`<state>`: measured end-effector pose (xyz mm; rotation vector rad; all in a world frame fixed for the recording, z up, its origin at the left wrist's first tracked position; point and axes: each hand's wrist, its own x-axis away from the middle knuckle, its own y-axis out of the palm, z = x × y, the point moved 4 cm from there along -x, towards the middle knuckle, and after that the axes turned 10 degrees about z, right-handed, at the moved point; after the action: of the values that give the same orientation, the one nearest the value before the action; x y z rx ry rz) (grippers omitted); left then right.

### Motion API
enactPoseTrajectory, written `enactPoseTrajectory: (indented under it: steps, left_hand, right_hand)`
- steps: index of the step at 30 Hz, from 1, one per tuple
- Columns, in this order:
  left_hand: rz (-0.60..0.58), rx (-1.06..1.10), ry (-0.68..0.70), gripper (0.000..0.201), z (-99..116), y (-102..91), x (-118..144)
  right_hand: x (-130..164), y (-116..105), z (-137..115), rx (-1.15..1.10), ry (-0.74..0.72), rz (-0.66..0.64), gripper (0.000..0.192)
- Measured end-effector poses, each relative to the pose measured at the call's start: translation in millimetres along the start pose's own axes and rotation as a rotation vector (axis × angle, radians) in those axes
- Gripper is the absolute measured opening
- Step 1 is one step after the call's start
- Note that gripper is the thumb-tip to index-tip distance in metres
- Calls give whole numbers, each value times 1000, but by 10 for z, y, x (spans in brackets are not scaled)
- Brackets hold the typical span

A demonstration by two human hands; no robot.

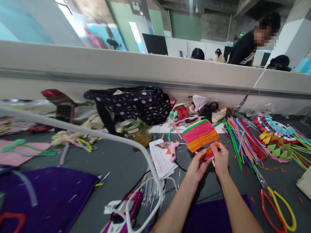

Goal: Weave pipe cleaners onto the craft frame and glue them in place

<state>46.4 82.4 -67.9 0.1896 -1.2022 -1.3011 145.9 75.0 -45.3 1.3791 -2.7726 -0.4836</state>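
In the head view, my left hand (pixel 198 166) and my right hand (pixel 220 158) meet near the table's middle. Between their fingertips is a small pink and orange piece (pixel 208 156), apparently made of fuzzy pipe cleaners. Just beyond my fingers is a larger striped panel (pixel 200 134) of pink, orange and green rows; whether it touches the small piece I cannot tell. To the left of it lies a pink hot glue gun (pixel 173 151) on a printed sheet of paper (pixel 161 163). Loose coloured pipe cleaners (pixel 244 139) are heaped to the right.
Scissors (pixel 277 202) with red and yellow handles lie at right. A white curved tube (pixel 143 147) crosses the left foreground above a magenta device (pixel 133 207). Purple felt (pixel 53 194), a lidded jar (pixel 136 132) and a dotted bag (pixel 136 103) are leftward. People work beyond the partition (pixel 121 66).
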Motion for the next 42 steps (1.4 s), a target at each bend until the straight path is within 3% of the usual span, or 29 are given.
enactPoseTrajectory:
  steps: [7, 13, 21, 27, 33, 37, 42]
  left_hand:
    - [32, 26, -4, 9, 22, 7, 36]
    - [26, 22, 32, 9, 19, 3, 42]
    - [57, -69, 115, 5, 47, -24, 21]
    - [68, -91, 184, 10, 56, -26, 25]
    - [52, -87, 279, 16, 126, -15, 38]
    - [44, -88, 305, 17, 133, -27, 24]
    - [7, -172, 294, 24, 82, -19, 18]
  right_hand:
    - [22, 9, -92, 177, -146, -23, 22]
    - [56, 21, -149, 183, -183, -9, 22]
    - [51, 47, -11, -1, 46, -11, 25]
    - [33, 29, 30, -85, 71, 64, 24]
    - [15, 88, 56, -303, 295, -79, 35]
    - [45, 139, 104, -247, 306, -168, 28]
    - [52, 109, 171, -180, 282, -56, 24]
